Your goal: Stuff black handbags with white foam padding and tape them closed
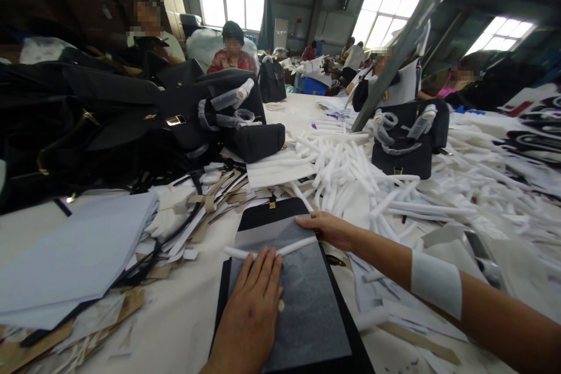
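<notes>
In front of me a black bag [228,304] lies flat, its flap [287,208] folded out at the far end with a gold clasp [272,204]. A grey sheet [313,304] covers most of its upper face. Across the sheet runs a thin white foam tube [298,245], partly hidden by my fingers. My left hand [254,298] rests palm down on the sheet, fingers stretched out over the tube. At the right edge, near the flap's fold, my right hand [331,229] grips the bag, thumb on top and the other fingers mostly hidden.
White foam tubes [342,172] are heaped beyond the bag and to its right. Light-blue sheets [83,251] and paper scraps [210,204] lie left. Finished-looking black bags [184,105] are piled behind them. A slanted metal post [394,41] rises at the back; people sit across the table.
</notes>
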`<state>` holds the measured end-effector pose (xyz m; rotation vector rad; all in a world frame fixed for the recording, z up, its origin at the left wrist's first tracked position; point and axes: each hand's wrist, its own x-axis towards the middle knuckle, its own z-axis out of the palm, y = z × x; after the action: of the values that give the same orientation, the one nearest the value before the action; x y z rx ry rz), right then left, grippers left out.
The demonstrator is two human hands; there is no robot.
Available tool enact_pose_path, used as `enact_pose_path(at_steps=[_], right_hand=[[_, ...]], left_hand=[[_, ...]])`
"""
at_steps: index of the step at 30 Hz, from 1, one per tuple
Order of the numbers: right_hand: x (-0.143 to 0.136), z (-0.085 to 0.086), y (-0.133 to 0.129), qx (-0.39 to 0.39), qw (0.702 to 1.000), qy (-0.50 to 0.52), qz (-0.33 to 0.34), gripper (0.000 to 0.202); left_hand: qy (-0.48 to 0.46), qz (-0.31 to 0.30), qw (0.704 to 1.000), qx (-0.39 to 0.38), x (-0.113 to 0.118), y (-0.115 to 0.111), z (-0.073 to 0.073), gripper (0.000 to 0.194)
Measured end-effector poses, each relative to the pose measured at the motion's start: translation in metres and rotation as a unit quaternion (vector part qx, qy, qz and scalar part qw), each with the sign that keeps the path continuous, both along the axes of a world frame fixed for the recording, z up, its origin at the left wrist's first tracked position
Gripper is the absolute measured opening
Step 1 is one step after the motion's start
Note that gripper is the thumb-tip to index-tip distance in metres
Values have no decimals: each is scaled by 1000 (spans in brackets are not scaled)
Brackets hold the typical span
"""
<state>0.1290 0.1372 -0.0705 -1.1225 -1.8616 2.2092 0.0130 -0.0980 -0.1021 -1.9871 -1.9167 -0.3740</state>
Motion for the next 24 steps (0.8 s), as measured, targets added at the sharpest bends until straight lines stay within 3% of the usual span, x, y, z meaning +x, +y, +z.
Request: enact_pose_path(at_steps=[5,9,14,24], right_hand=[[-6,6,-5,-20,996,85,-20,52],[-8,8,-4,-103,992,78,8,42],[-6,12,-5,-101,990,95,18,41],[14,27,-10,147,975,101,134,40]], left_hand=[[8,5,1000,-18,0,-2,3,50],[16,9,1000,-17,0,-1,4,50],[10,12,1000,-21,1,0,5,51],[-23,26,999,-42,3,-2,7,51]])
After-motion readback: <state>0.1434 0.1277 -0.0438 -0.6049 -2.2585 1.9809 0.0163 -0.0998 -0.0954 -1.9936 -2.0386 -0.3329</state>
